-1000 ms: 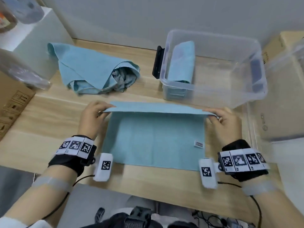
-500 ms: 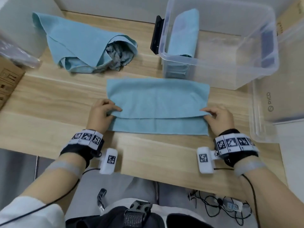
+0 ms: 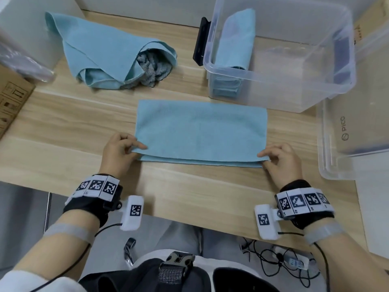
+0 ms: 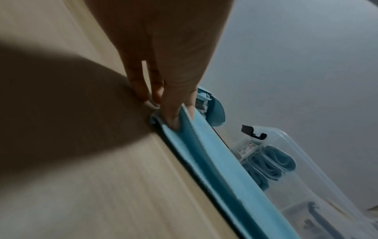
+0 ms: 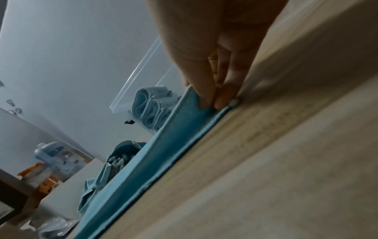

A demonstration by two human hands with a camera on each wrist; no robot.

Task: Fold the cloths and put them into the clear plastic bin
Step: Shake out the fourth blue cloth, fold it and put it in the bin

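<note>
A light blue cloth (image 3: 201,131) lies folded in half on the wooden table (image 3: 63,127), its upper layer ending a little short of the near edge. My left hand (image 3: 120,150) pinches the upper layer's near left corner (image 4: 175,122). My right hand (image 3: 280,159) pinches the near right corner (image 5: 204,103). A clear plastic bin (image 3: 294,93) stands at the far right with folded blue cloths (image 3: 237,39) against its left wall. A crumpled blue cloth (image 3: 101,49) with a grey one tucked inside lies at the far left.
A second clear container (image 3: 353,144) sits right of my right hand, close to the table's edge. A black clip (image 3: 201,42) hangs on the bin's left side. A cardboard box (image 3: 10,102) and a white box (image 3: 31,28) stand at the far left.
Both hands pulled the cloth's far edge toward me and laid it over the near half, so the cloth now lies folded double. The head view tilted down and closer.
</note>
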